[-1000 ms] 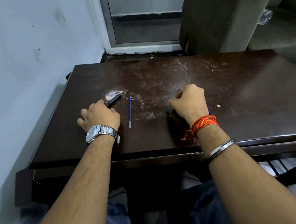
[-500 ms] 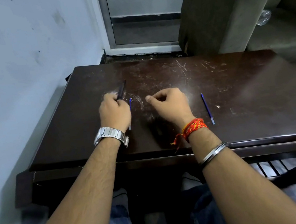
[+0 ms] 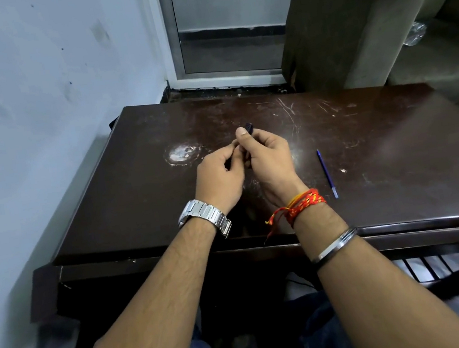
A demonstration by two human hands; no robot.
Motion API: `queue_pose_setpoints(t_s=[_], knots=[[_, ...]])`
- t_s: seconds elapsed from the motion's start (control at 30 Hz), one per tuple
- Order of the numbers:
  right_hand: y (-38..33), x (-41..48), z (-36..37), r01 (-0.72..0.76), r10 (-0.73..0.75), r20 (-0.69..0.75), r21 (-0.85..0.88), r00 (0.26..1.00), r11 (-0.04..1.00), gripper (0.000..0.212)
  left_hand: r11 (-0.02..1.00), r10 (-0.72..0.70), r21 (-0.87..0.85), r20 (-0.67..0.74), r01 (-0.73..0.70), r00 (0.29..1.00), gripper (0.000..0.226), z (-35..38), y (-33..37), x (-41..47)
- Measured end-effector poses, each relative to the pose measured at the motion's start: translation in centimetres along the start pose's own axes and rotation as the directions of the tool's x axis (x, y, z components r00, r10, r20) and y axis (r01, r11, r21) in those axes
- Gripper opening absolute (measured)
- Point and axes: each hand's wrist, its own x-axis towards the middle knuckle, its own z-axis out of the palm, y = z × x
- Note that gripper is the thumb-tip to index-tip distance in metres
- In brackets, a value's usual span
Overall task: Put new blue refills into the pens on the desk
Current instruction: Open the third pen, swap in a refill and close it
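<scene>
Both hands meet above the middle of the dark brown desk (image 3: 137, 191). My right hand (image 3: 268, 158) is closed around a dark pen (image 3: 249, 127), whose ridged end sticks up past the thumb. My left hand (image 3: 218, 175) pinches the lower part of the same pen, mostly hidden between the fingers. A blue refill (image 3: 326, 172) lies on the desk to the right of my right hand. The second refill, seen earlier near the left hand, is hidden behind my hands.
A white scuffed patch (image 3: 182, 153) marks the desk left of the hands. A pale wall (image 3: 24, 113) runs along the desk's left side. A metal-framed door (image 3: 221, 29) and a grey sofa arm (image 3: 349, 26) stand beyond the far edge.
My left hand lifted the pen off the desk and carried it toward the middle. My right hand moved left, leaving a refill on the desk, and took hold of the pen.
</scene>
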Motion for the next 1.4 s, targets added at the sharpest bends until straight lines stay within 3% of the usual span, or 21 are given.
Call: queue_pose_setpoints(t_s=[0.4,0.5,0.57,0.67,0.77,0.87,0.97,1.07,1.17,1.4], knots=[[-0.5,0.1,-0.2,0.046,-0.047,0.006,0.086,0.999,0.995,0.027,0.994,-0.036,-0.099,0.014,0.037,0.999,0.025,0.1,-0.6,-0.1],[-1.1,0.5,-0.5,0.050,-0.036,-0.116,0.124,0.993,0.991,0.025,0.998,-0.068,-0.014,0.079,0.069,0.995,0.022,-0.2,-1.4,-0.3],[-1.7,1.0,-1.0,0.087,-0.045,-0.223,0.184,0.974,0.979,0.020,0.992,-0.129,0.010,0.039,0.129,0.991,0.025,-0.4,-2.0,-0.1],[-2.0,1.3,-1.8,0.066,-0.009,-0.263,0.207,0.965,0.976,0.015,0.969,-0.231,-0.096,-0.030,0.227,0.973,0.028,-0.5,-2.3,0.7],[-1.5,0.7,-1.7,-0.045,0.055,-0.131,0.081,0.990,0.996,0.026,0.918,-0.287,-0.297,-0.045,0.262,0.957,0.023,-0.6,-1.8,1.0],[-0.8,0.2,-1.0,-0.130,0.139,0.047,-0.153,0.989,0.980,0.027,0.852,-0.318,-0.467,-0.102,0.237,0.943,0.018,-0.9,-1.2,1.0],[-0.2,0.2,-0.9,-0.053,0.098,0.084,-0.425,0.992,0.904,0.024,0.801,-0.367,-0.555,-0.164,0.222,0.916,0.017,-1.4,-1.2,1.2],[0.0,0.4,-1.5,0.099,-0.061,0.078,-0.729,0.995,0.677,0.029,0.849,-0.366,-0.480,-0.238,0.218,0.900,0.017,-1.7,-1.7,1.3],[0.7,0.2,-1.6,0.062,0.006,0.073,-0.881,0.997,0.469,0.023,0.870,-0.367,-0.434,-0.253,0.234,0.895,0.016,-1.7,-2.0,1.3],[1.3,0.1,-1.4,0.014,0.044,0.034,-0.915,0.998,0.403,0.034,0.931,-0.267,-0.307,-0.205,0.197,0.941,0.009,-1.4,-1.9,0.8]])
